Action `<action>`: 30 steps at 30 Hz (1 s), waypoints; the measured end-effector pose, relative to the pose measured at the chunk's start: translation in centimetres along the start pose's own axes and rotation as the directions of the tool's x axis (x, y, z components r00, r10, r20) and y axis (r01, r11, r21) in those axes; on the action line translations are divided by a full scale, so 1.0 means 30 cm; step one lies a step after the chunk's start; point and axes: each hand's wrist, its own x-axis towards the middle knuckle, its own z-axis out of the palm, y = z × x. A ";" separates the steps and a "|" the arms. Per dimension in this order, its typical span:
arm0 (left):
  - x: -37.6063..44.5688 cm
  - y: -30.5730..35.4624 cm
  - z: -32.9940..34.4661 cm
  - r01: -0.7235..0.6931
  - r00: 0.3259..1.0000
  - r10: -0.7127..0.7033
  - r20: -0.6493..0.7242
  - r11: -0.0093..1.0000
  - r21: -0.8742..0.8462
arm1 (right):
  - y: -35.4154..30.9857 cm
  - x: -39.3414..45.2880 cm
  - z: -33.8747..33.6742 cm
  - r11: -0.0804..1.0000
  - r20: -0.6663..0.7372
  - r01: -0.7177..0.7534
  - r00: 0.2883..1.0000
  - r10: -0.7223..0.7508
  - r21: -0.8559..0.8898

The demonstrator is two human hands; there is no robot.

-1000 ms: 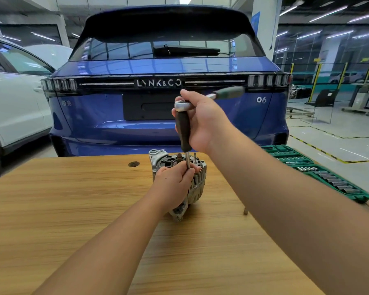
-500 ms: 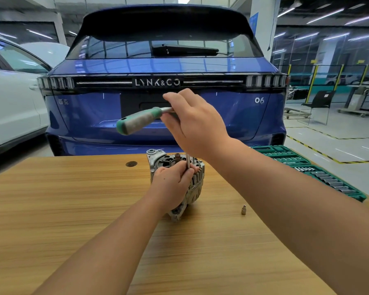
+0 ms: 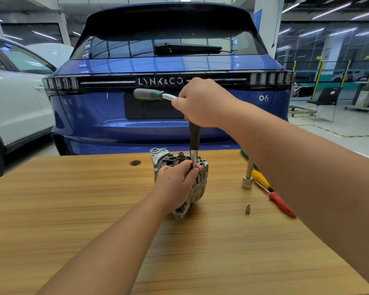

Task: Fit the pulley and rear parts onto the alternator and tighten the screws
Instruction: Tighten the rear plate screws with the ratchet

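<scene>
Tightening step is underway, by the look of it: the person is working a ratchet (image 3: pixel 158 95) w/ a long extension (image 3: pixel 194 137) down onto the rear face of the alternator (image 3: pixel 197 184), which is standing on edge near the middle of the wooden table (image 3: pixel 73 209).

The right hand (image 3: pixel 202 103) is raised above the alternator, wrapping the ratchet head, w/ the green-grey handle sticking out to the left. The left hand (image 3: pixel 176 182) is gripping the alternator body, its fingers (image 3: pixel 195 170) pinching the lower shaft to steady it.

The screw itself is hidden behind the fingers, so prob. a socket is seated there, but can't confirm.

Next move is calling for a handle swing while keeping the extension upright and the body braced against twisting.

A spare socket tool (image 3: pixel 247 182), screwdriver (image 3: pixel 273 192) and small bit (image 3: pixel 247 209) are lying to the right.
</scene>
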 end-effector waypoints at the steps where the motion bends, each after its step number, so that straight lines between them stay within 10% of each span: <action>1: 0.000 -0.001 0.000 -0.003 1.000 0.003 0.004 1.000 0.000 | -0.007 0.003 -0.016 0.994 0.046 -0.073 0.997 0.069 0.080; 3: 0.000 -0.003 0.002 -0.010 1.000 0.010 0.008 1.000 -0.004 | -0.018 -0.003 -0.032 0.876 0.159 -0.239 0.969 0.188 0.419; 7: -0.001 -0.003 0.000 0.004 1.000 -0.004 0.029 1.000 -0.014 | -0.012 -0.028 -0.003 0.280 0.419 -0.476 0.876 0.240 0.834; 13: 0.007 -0.005 -0.007 0.015 1.000 -0.015 0.024 1.000 0.004 | 0.016 -0.031 0.123 -0.283 0.293 -0.168 0.822 0.489 0.944; 15: 0.016 -0.013 -0.005 0.004 1.000 -0.004 0.009 1.000 0.001 | 0.019 -0.056 0.158 -0.106 0.010 0.063 0.814 0.581 0.992; 16: 0.020 -0.017 -0.003 -0.002 1.000 0.002 0.006 1.000 0.000 | 0.026 -0.069 0.174 0.145 -0.217 0.163 0.799 0.560 0.976; 19: 0.020 -0.020 -0.002 -0.027 1.000 0.027 0.009 1.000 0.004 | 0.061 -0.095 0.217 0.829 -0.699 0.339 0.710 0.085 0.445; 23: 0.005 -0.011 -0.002 -0.030 1.000 0.030 -0.009 0.999 -0.014 | 0.057 -0.085 0.208 0.923 -0.588 0.384 0.752 -0.299 0.021; 30: 0.001 0.000 0.000 -0.015 1.000 0.015 -0.005 1.000 -0.025 | 0.025 -0.082 0.101 0.938 -0.297 0.346 0.893 -0.338 -0.026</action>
